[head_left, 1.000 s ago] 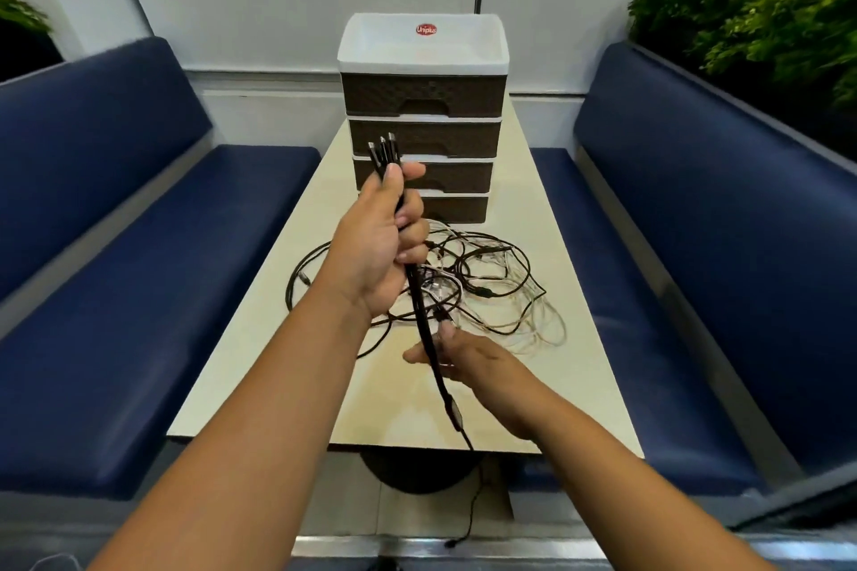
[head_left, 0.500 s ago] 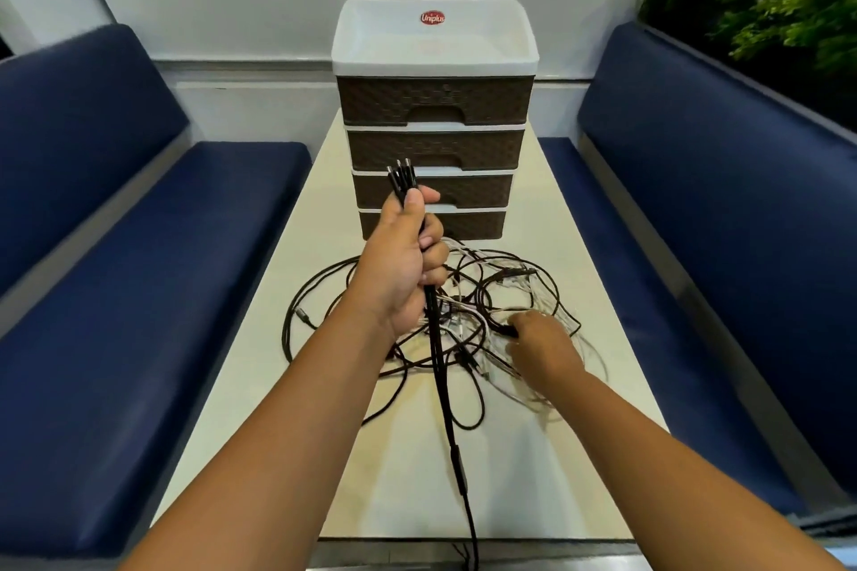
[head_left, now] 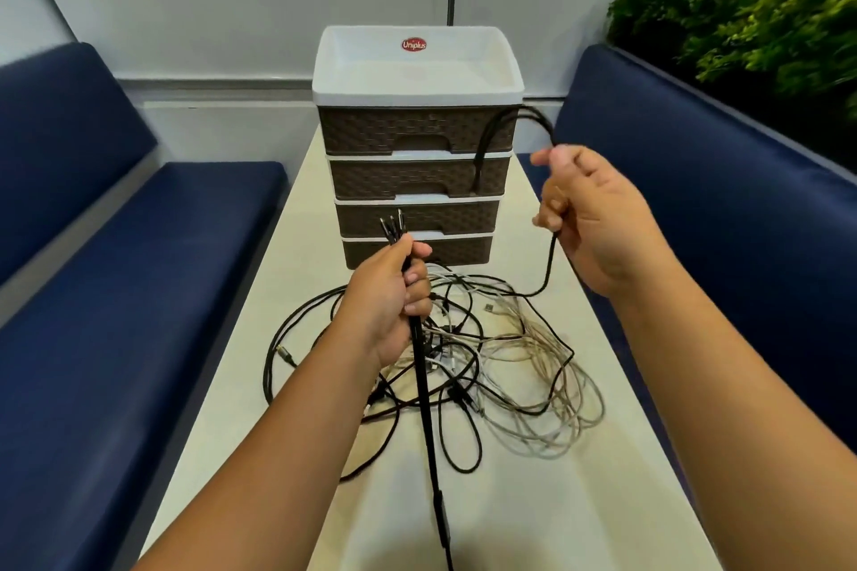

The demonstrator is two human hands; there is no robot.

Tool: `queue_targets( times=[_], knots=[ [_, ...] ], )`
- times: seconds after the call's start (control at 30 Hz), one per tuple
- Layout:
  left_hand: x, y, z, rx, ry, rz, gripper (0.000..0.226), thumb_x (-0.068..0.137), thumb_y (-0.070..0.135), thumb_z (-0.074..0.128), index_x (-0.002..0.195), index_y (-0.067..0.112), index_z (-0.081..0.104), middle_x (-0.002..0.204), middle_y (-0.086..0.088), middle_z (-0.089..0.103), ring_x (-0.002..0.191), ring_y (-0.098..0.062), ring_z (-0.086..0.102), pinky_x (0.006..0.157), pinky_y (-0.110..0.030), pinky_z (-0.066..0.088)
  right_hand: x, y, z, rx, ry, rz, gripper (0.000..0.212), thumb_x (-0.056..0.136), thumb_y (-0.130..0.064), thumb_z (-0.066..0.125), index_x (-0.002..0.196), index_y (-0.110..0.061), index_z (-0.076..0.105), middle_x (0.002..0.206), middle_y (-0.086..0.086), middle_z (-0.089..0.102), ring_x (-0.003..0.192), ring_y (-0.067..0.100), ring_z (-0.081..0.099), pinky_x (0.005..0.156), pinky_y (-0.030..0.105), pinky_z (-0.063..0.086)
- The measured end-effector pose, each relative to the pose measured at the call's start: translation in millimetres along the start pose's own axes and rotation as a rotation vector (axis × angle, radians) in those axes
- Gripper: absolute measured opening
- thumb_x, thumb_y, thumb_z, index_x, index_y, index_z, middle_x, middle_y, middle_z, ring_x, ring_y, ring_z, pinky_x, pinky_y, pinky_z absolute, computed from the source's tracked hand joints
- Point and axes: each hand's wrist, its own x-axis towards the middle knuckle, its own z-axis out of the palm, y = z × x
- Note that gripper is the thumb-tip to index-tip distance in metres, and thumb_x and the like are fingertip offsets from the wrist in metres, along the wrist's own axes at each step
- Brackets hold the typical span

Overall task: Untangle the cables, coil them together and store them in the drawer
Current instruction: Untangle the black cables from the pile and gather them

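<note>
The left hand [head_left: 394,301] clenches a bundle of black cables [head_left: 423,366], plug ends up, at frame centre. The right hand [head_left: 589,218] grasps one black cable [head_left: 549,264], lifted at centre right. The tangled cables [head_left: 501,352] lie on the counter [head_left: 533,519] — just before the drawer unit [head_left: 417,172], drawers closed.

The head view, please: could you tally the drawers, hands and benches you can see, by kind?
Drawers in the drawer unit: 4
Hands: 2, the left hand and the right hand, each gripping black cable
Blue benches: 2, left bench and right bench
Total: 8
</note>
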Motion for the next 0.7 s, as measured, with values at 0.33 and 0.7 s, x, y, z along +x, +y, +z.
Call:
queue_targets(
  times=[0.33,0.7],
  knots=[
    [-23.2,-6.6,6.5,-0.053,-0.223,0.013,0.069,0.082,0.073,0.046,0.100,0.009,0.064,0.071,0.000,0.049,0.058,-0.010,0.036,0.061,-0.026,0.032,-86.1,47.6,54.4,-0.173,-0.185,-0.007,0.024,0.103,-0.020,0.045,0.096,-0.007,0.064,0.086,-0.001,0.071,0.081,0.006,0.064,0.073,0.017,0.049],
    [-31.4,-4.1,0.1,-0.083,-0.131,0.109,0.020,0.103,0.026,0.044,0.096,0.016,0.059,0.073,0.004,0.054,0.069,-0.010,0.051,0.061,-0.024,0.036,-129.4,94.3,43.8,-0.422,-0.223,0.027,0.017,0.094,-0.044,0.043,0.084,-0.038,0.056,0.072,-0.014,0.053,0.068,0.002,0.046,0.066,0.027,0.038]
  ],
)
